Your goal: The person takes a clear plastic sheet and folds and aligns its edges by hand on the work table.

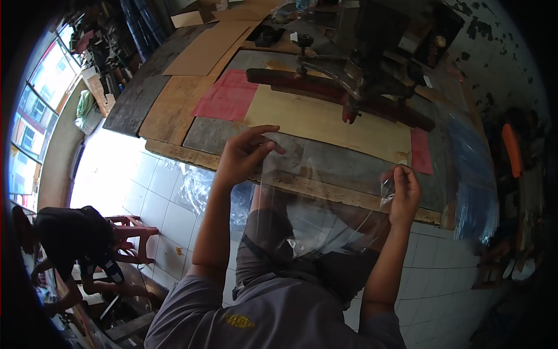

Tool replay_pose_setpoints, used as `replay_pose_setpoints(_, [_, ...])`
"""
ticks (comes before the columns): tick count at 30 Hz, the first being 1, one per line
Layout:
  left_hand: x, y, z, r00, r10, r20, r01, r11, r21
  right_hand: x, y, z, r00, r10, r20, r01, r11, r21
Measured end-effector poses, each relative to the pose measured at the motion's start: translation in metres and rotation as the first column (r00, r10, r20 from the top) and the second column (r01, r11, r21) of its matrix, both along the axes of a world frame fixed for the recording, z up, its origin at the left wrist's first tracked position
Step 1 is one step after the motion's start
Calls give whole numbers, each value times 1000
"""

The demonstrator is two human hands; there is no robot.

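A clear plastic sheet [325, 218] hangs between my two hands, over my lap and in front of the table's near edge. My left hand [241, 152] is at its upper left, thumb and a finger brought together by the film while the index finger stretches out. At the right, my right hand [405, 192] is closed, pinching the bunched edge of the sheet. Beyond my hands lies a flat grey plate with a yellowish strip [331, 119] and red pieces [226, 96] at its ends. A dark red bar [343, 96] on a metal bracket sits above the strip.
Cardboard [203, 49] lies at the table's far left. A stack of clear plastic sheets [474, 174] hangs over the right edge. Crumpled plastic [203, 189] is below the table's left side. Another person [75, 244] bends near a red stool [132, 235] at lower left.
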State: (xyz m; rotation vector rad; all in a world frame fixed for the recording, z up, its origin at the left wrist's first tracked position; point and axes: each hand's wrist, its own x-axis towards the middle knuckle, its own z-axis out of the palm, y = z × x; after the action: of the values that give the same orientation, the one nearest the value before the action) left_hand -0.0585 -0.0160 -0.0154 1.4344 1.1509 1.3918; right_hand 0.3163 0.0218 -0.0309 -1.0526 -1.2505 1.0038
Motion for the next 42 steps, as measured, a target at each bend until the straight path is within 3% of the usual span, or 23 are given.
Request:
replay_pose_setpoints(4, [-1,0,0,1000,-17,16,17,1000,-5,2,3,8,996,-11,84,14,999,-35])
replay_pose_setpoints(7, [-4,0,-1,999,-33,-35,29,996,-89,9,7,3,998,0,65,2,999,-35])
replay_pose_setpoints(14, [-2,1,-1,1000,-24,16,25,993,-112,9,3,-2,997,-40,66,42,999,-33])
replay_pose_setpoints(26, [2,2,-6,999,40,-7,-41,995,-89,9,0,-2,993,-25,113,17,997,77])
replay_pose_setpoints(42, [6,3,-5,995,84,-51,-86,996,-20,10,-2,-3,998,-17,66,12,997,80])
